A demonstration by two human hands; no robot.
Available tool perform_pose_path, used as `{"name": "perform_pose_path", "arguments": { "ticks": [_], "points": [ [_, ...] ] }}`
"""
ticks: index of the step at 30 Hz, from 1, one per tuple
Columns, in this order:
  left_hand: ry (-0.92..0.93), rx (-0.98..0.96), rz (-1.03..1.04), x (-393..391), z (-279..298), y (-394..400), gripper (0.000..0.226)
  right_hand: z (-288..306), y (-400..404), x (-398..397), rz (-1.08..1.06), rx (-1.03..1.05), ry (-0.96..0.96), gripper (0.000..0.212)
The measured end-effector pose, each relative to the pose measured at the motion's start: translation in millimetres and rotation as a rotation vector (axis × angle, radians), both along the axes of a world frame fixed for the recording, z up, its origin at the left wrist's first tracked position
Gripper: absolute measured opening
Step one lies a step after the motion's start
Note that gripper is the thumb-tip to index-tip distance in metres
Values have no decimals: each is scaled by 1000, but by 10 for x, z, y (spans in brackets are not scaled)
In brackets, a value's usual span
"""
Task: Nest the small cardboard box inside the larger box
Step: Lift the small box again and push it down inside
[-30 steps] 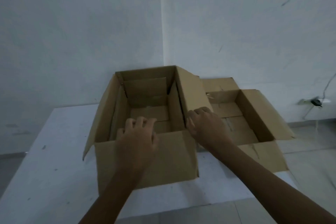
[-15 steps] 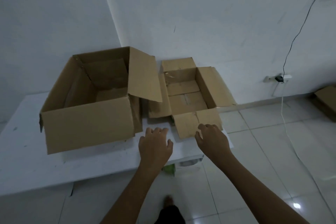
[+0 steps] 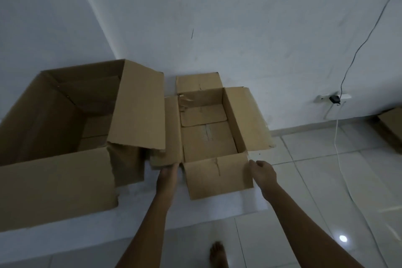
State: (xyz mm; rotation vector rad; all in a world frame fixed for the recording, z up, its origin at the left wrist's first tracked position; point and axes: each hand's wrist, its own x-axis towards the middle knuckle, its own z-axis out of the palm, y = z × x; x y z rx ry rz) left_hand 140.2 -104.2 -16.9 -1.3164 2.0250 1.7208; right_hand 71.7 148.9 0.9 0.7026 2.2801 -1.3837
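Observation:
The larger cardboard box stands open on the left of the white table, its right flap hanging over toward the small box. The small cardboard box sits open to its right, all flaps spread outward and nothing inside. My left hand is at the small box's near left corner, fingers tucked out of sight under the left flap. My right hand has its fingers curled against the near right corner, where the front flap meets the wall.
The table backs onto a white wall corner. Right of the table is tiled floor with a wall socket and plug, a white cable trailing down, and more cardboard at the far right. My bare foot is below the table edge.
Both hands left the larger box and moved right to the small box, reaching its two near corners. My view swung right and down with them.

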Motion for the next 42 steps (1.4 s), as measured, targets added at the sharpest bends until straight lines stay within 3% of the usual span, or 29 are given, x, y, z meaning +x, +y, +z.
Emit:
{"name": "perform_pose_path", "arguments": {
  "ticks": [5,9,12,17,21,24,26,29,32,36,42],
  "points": [
    [125,250,333,-207,-168,9,46,-182,73,-451,-410,-469,-50,48],
    [212,131,410,-228,-244,104,23,-216,91,-576,-496,-663,-3,18],
    [205,-34,413,-229,-230,225,22,-223,93,-562,-474,-560,106,24],
    [201,-384,281,-199,39,468,24,-88,81,-447,-146,-75,403,8],
    [174,-505,163,-202,185,525,16,16,66,-406,101,-26,578,17],
    [127,-578,101,-295,394,541,26,144,37,-481,238,-67,572,14],
    [148,-598,59,-395,568,552,46,277,29,-591,315,-102,552,11],
    [228,-619,-46,-604,757,532,53,522,-26,-800,409,-140,506,45],
    [223,-599,-145,-878,822,441,48,688,-131,-1058,424,-80,492,54],
    [73,-494,-195,-1140,910,274,57,747,-237,-1373,497,-3,286,42],
    [31,-462,-258,-1227,883,261,48,647,-236,-1514,618,198,261,32]
  ]
}}
